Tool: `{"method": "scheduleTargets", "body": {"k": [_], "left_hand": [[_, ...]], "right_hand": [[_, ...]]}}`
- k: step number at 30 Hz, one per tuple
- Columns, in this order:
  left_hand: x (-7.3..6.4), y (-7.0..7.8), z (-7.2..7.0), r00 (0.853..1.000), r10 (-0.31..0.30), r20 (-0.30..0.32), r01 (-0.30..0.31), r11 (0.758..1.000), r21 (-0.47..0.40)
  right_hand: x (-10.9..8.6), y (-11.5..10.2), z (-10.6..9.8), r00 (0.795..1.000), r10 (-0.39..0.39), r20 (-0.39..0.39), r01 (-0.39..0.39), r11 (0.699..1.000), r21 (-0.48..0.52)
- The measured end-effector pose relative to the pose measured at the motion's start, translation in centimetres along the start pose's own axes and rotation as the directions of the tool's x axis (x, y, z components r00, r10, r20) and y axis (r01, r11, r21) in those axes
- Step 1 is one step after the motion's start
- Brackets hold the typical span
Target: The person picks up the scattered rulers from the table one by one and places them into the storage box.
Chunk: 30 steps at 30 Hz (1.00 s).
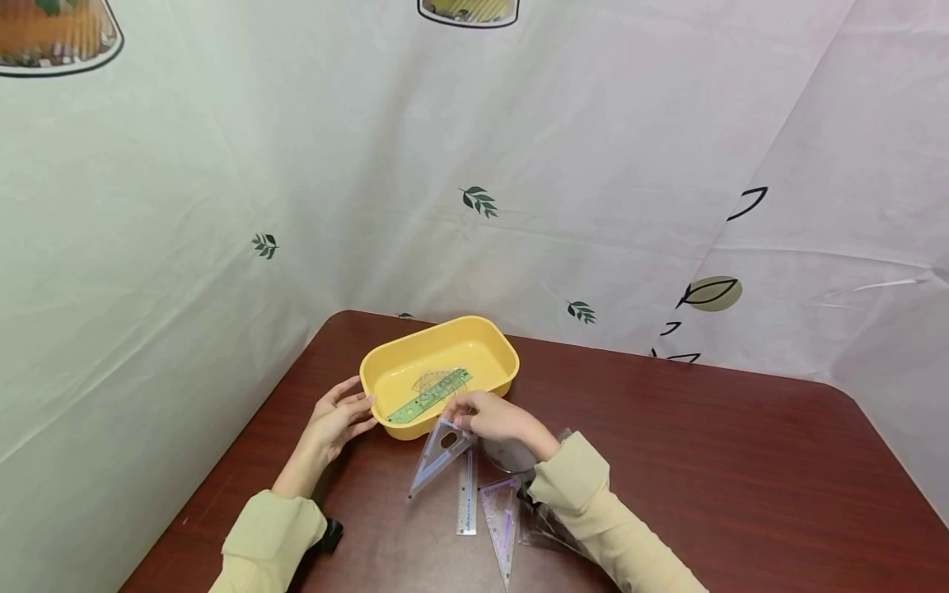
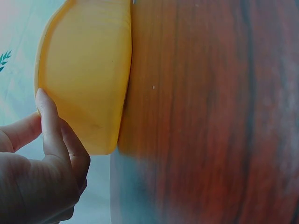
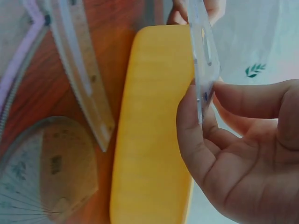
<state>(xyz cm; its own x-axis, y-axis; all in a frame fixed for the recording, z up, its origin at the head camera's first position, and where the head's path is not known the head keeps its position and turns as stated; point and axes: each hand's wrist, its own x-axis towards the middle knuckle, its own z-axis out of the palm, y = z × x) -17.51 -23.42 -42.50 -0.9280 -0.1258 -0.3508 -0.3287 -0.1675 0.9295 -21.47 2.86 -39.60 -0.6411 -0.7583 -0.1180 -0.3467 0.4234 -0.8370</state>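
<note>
My left hand [image 1: 334,424] holds the rim of a yellow plastic tub [image 1: 439,333] at its left end. In the left wrist view a fingertip [image 2: 44,100] lies at the rim. My right hand [image 1: 493,414] pinches a clear set square [image 1: 437,465] with a blue stripe by one corner, tilted over the tub's near side. Seen edge-on in the right wrist view, the set square [image 3: 205,51] is between thumb and finger. Inside the tub lie a green ruler [image 1: 430,395] and a clear protractor [image 1: 430,379].
On the brown table [image 1: 704,461], in front of the tub, lie a clear ruler [image 1: 466,498], a purple-marked set square [image 1: 500,519] and a clear protractor [image 3: 51,168]. Another clear item [image 1: 544,531] lies partly under my right forearm. A patterned white cloth [image 1: 593,206] hangs behind.
</note>
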Motion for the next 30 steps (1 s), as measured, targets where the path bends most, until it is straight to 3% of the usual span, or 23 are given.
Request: {"method": "scheduleTargets", "body": {"k": [4,15,21,30], "left_hand": [[-0.1,0.1,0.0,1.0,0.0,0.001,0.0,1.0,-0.003],[-0.1,0.3,0.0,1.0,0.001,0.0,-0.001,1.0,-0.002],[-0.1,0.2,0.0,1.0,-0.005,-0.002,0.005,1.0,0.005],[0.0,0.3,0.0,1.0,-0.011,-0.003,0.011,1.0,-0.003]], "right_hand": [[0.2,-0.5,-0.6,0.999,-0.011,-0.03,0.012,1.0,0.014],[1.2,-1.5,-2.1,0.984,0.022,-0.177,-0.034,0.997,-0.068],[2.6,-0.8,-2.4,0.956,0.061,-0.287,-0.081,0.995,-0.057],[4.2,0.8,-2.7,0.902,0.151,-0.405,-0.144,0.988,0.048]]}}
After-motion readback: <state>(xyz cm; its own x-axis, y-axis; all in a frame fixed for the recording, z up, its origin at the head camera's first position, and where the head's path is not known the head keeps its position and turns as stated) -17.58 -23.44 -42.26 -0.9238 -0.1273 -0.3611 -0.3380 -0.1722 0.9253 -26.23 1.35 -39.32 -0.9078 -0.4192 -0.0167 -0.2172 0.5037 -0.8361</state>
